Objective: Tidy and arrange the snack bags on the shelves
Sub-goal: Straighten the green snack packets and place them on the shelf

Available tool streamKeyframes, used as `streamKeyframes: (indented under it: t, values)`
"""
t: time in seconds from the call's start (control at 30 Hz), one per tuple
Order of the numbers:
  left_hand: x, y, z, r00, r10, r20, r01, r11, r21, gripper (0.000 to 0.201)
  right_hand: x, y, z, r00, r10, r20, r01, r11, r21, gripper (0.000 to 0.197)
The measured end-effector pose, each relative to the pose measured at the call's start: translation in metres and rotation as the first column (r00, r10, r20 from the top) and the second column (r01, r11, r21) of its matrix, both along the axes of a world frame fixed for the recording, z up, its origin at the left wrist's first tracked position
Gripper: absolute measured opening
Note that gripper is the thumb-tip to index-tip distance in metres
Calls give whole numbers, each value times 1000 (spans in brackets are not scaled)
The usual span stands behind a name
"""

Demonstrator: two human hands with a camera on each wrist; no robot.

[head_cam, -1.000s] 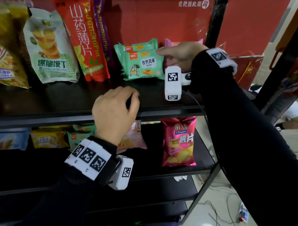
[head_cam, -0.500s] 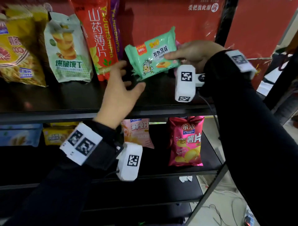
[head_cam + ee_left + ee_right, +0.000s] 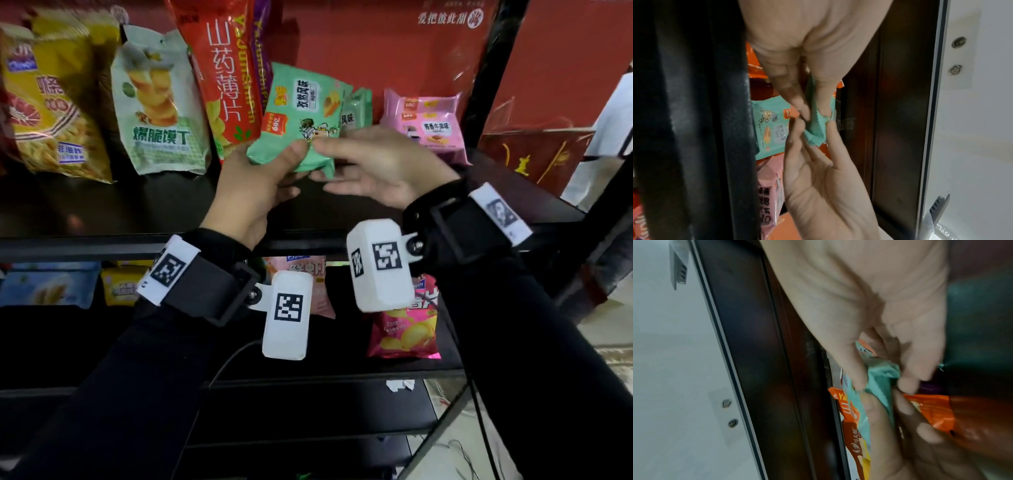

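A green snack bag point(image 3: 301, 113) is held above the upper shelf point(image 3: 102, 212), turned on end. My left hand point(image 3: 274, 164) grips its lower left corner, thumb on the front. My right hand point(image 3: 339, 154) pinches the lower edge from the right. In the left wrist view the left hand point(image 3: 813, 110) and the right hand point(image 3: 813, 144) both pinch the bag's crimped edge point(image 3: 817, 129). The right wrist view shows my right hand point(image 3: 885, 379) pinching the green bag point(image 3: 879, 374). A second green bag point(image 3: 356, 109) stands behind, partly hidden.
On the upper shelf stand a yellow bag point(image 3: 51, 102), a white-green bag point(image 3: 157, 102), a tall red bag point(image 3: 222, 75) and a pink bag point(image 3: 428, 126). The lower shelf point(image 3: 342, 371) holds a pink chip bag point(image 3: 407, 329) and several small bags at left. A black post point(image 3: 486, 68) rises at right.
My right hand lifted the green bag off the shelf. My left hand came up from the shelf edge and took hold of it; the bag has turned on end.
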State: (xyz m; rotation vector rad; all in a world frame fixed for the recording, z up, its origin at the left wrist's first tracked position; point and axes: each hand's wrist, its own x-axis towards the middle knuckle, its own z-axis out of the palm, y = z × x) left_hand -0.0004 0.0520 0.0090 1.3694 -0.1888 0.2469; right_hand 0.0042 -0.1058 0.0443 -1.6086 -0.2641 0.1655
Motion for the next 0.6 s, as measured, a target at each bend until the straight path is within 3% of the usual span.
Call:
streamKeyframes:
  t: [0.17, 0.3, 0.37, 0.5, 0.6]
  values:
    - [-1, 5, -2, 999, -34, -1, 34, 996, 80, 47, -1, 0, -7, 995, -73, 70, 68, 995, 67, 14]
    - [-2, 12, 6, 990, -138, -7, 137, 976, 169, 60, -4, 1, -12, 980, -131, 147, 133, 991, -1, 21]
    - [-2, 12, 8, 990, -141, -3, 139, 971, 197, 56, -4, -4, -13, 974, -140, 179, 150, 988, -42, 29]
    - [2, 9, 5, 995, -100, 19, 93, 972, 217, 31, -3, -11, -12, 975, -89, 202, 126, 976, -180, 44]
    - [4, 7, 3, 994, -111, 9, 105, 963, 248, 41, -4, -8, -17, 984, -65, 165, 82, 992, -101, 37]
